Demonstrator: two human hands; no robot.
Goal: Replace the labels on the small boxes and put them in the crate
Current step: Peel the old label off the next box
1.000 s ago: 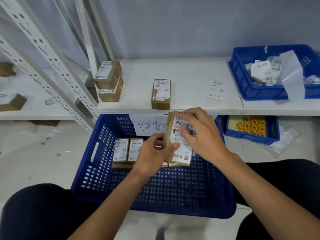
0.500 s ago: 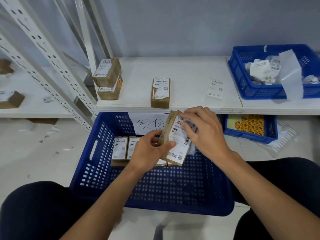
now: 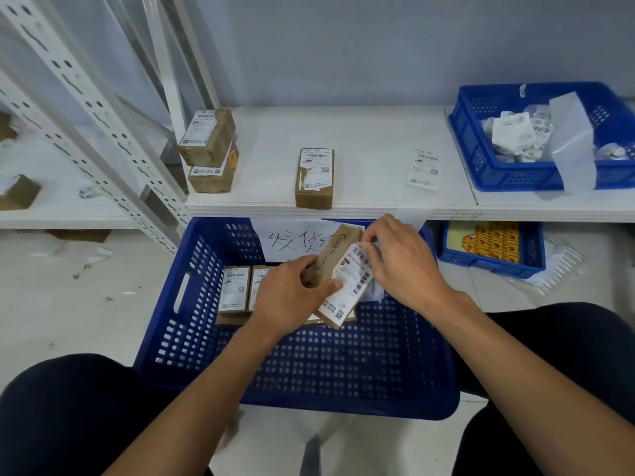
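Over the blue crate (image 3: 178, 338) on the floor between the person's knees, the left hand (image 3: 292, 297) grips a small box (image 3: 338, 255) by its lower side and holds it tilted above the crate floor, with its white label (image 3: 350, 283) facing up. The right hand (image 3: 402, 266) pinches that label's top corner; I cannot tell whether it is lifting an old label or seating a new one. Two labelled boxes (image 3: 235, 290) already lie side by side at the crate's far left, and the hands hide whatever is under the held box. On the shelf (image 3: 360, 132) above, a stack of two (image 3: 209, 149) sits at the left and a single box (image 3: 314, 176) stands near the front edge, its label looking partly torn. A loose label (image 3: 424, 170) lies flat to that box's right, apart from it, and is probably the next to go on. The blue bin (image 3: 481, 166) at the shelf's right end holds crumpled paper and backing strips. I judge the task roughly half done: two boxes in, one in hand, at least three waiting.
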